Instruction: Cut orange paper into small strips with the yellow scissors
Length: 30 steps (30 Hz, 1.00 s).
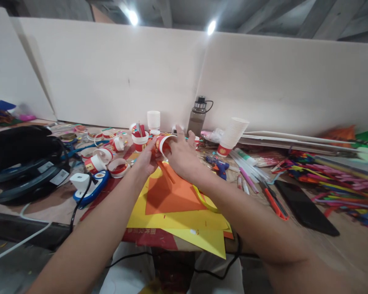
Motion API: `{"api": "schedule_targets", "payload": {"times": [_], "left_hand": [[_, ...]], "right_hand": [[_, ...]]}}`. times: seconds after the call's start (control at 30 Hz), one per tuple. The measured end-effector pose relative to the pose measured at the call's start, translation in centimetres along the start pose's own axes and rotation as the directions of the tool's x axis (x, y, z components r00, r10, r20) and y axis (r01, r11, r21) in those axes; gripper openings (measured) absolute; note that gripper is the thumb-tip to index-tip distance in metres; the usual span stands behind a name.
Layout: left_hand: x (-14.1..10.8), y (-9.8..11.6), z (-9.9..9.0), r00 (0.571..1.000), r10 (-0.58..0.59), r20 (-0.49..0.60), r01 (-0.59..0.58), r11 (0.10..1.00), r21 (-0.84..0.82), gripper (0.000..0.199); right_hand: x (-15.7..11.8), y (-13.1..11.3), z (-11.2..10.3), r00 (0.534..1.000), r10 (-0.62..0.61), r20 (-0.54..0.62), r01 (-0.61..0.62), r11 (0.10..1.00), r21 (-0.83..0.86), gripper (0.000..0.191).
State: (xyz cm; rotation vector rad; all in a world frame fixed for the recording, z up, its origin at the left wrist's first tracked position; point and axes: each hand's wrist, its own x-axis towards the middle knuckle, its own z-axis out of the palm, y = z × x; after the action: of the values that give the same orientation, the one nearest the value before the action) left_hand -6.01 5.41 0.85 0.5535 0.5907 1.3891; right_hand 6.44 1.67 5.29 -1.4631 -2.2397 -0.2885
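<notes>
My left hand (148, 159) is closed around a red and white paper cup (161, 143), tilted with its mouth toward the right. My right hand (181, 153) is at the cup's mouth, its upper fingers spread and the lower ones partly hidden by the cup. A narrow orange paper strip (166, 172) hangs below the cup. Beneath both hands lie an orange sheet (171, 196) and yellow sheets (144, 218). A yellow strip (205, 201) curves under my right forearm.
Cut cup rings (95, 163) and a blue power strip (95, 190) lie left. Behind stand a bottle (196, 118) and stacked cups (233, 134). Right are a glue gun (220, 166), a red-handled cutting tool (275, 202), a black phone (305, 207) and colourful pipe cleaners (334, 175).
</notes>
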Motion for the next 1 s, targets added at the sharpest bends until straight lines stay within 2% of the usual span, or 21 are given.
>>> {"api": "schedule_targets", "payload": {"times": [0.1,0.23,0.3,0.4,0.53,0.63,1.0], "left_hand": [[0.2,-0.2,-0.1,1.000,0.003,-0.006,-0.003,1.000,-0.029,0.019],[0.4,-0.4,-0.3,1.000,-0.001,0.006,0.002,0.996,-0.089,0.017],[0.5,-0.4,-0.4,1.000,0.000,0.028,0.004,0.991,-0.131,0.016],[0.6,-0.5,-0.5,0.999,0.018,0.051,-0.007,0.977,-0.211,0.017],[0.6,-0.6,-0.5,0.993,0.111,0.042,-0.094,0.950,-0.299,0.028],[0.4,-0.7,-0.4,0.986,0.163,0.039,-0.142,0.934,-0.327,0.030],[0.1,-0.3,0.2,0.992,0.122,0.013,-0.109,0.922,-0.371,0.023]], "right_hand": [[0.5,-0.4,0.3,0.997,0.063,0.042,-0.062,0.998,-0.017,0.030],[0.4,-0.2,0.0,0.996,0.008,0.093,-0.005,1.000,-0.031,0.028],[0.1,0.0,-0.5,1.000,-0.001,0.026,0.002,1.000,-0.007,0.029],[-0.4,0.1,-1.4,0.995,0.052,-0.088,-0.048,0.998,0.042,0.033],[-0.9,-0.1,-2.4,0.995,0.008,-0.097,0.001,0.996,0.094,0.039],[-1.2,-0.2,-2.7,0.985,-0.041,-0.167,0.054,0.996,0.078,0.039],[-1.3,0.4,-1.8,0.980,-0.064,-0.187,0.088,0.989,0.120,0.036]]}}
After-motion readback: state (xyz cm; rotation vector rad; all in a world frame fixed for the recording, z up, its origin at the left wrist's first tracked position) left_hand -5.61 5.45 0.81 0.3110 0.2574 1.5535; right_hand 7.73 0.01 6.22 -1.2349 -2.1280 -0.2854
